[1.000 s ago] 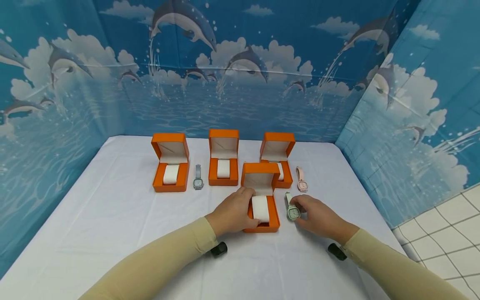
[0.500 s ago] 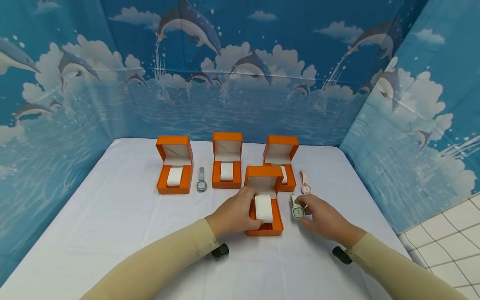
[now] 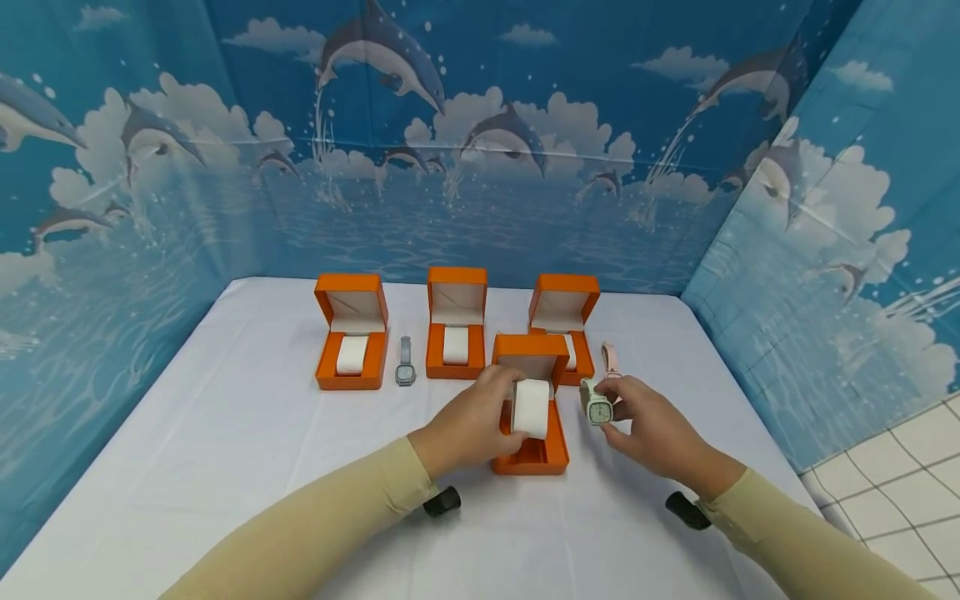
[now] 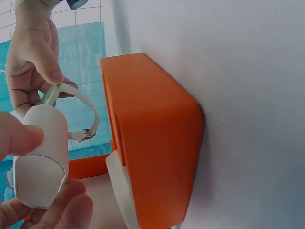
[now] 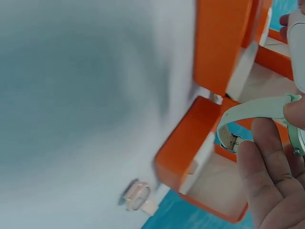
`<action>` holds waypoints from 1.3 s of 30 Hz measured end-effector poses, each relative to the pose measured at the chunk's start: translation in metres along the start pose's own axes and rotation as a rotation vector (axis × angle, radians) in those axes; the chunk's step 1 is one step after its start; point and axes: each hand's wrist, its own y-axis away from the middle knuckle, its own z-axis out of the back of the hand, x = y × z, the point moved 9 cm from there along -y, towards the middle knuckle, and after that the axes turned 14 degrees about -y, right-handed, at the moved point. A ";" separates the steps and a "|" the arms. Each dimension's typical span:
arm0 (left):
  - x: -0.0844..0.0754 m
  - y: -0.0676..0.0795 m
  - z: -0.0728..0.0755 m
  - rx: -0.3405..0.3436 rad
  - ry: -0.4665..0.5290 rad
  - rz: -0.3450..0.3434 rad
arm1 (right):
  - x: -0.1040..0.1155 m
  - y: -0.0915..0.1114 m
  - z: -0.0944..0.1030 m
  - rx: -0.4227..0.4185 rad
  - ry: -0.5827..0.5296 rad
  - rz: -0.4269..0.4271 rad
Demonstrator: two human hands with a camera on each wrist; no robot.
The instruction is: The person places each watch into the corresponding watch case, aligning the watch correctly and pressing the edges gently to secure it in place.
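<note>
In the head view, my left hand [image 3: 468, 423] grips a white watch cushion [image 3: 531, 409], raised partly out of the front orange watch box [image 3: 555, 446]. That box stands with its lid up, and its recess shows below the cushion. To its right, my right hand [image 3: 658, 429] pinches a pale green watch [image 3: 599, 412] off the table, dial facing me. The left wrist view has the cushion [image 4: 50, 131] between thumb and fingers, the watch strap [image 4: 93, 109] just beyond it. From the right wrist, the strap [image 5: 259, 108] hangs in a loop with its buckle fastened.
Behind are three more open orange boxes: left [image 3: 348, 383], middle [image 3: 455, 372] and right [image 3: 587, 365], each with a white cushion. A grey-blue watch [image 3: 405, 372] lies between the left two. A pink watch [image 3: 610, 357] lies near the right box, partly hidden by my right hand.
My left hand has pulled the cushion up out of the box's recess. My right hand has lifted the pale green watch from the table. The head view has shifted slightly.
</note>
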 end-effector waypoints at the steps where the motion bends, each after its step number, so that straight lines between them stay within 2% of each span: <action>1: -0.001 0.000 0.001 -0.001 0.000 -0.003 | 0.004 0.001 0.001 -0.004 -0.009 0.011; 7: -0.004 0.000 0.005 -0.013 0.001 -0.036 | 0.023 0.005 0.014 -0.037 -0.034 0.082; 12: -0.010 0.001 0.012 -0.047 0.023 -0.086 | 0.043 0.006 0.022 -0.070 -0.078 0.178; 17: -0.019 0.002 0.016 -0.061 0.033 -0.132 | 0.061 0.006 0.020 -0.064 -0.130 0.242; 23: -0.025 0.004 0.018 -0.045 0.035 -0.144 | 0.075 0.005 0.013 -0.042 -0.164 0.304; 32: -0.024 0.005 0.021 -0.093 0.051 -0.145 | 0.082 0.004 0.005 -0.001 -0.190 0.307; 39: -0.019 0.007 0.024 -0.124 0.110 -0.140 | 0.082 0.001 0.001 0.014 -0.191 0.282</action>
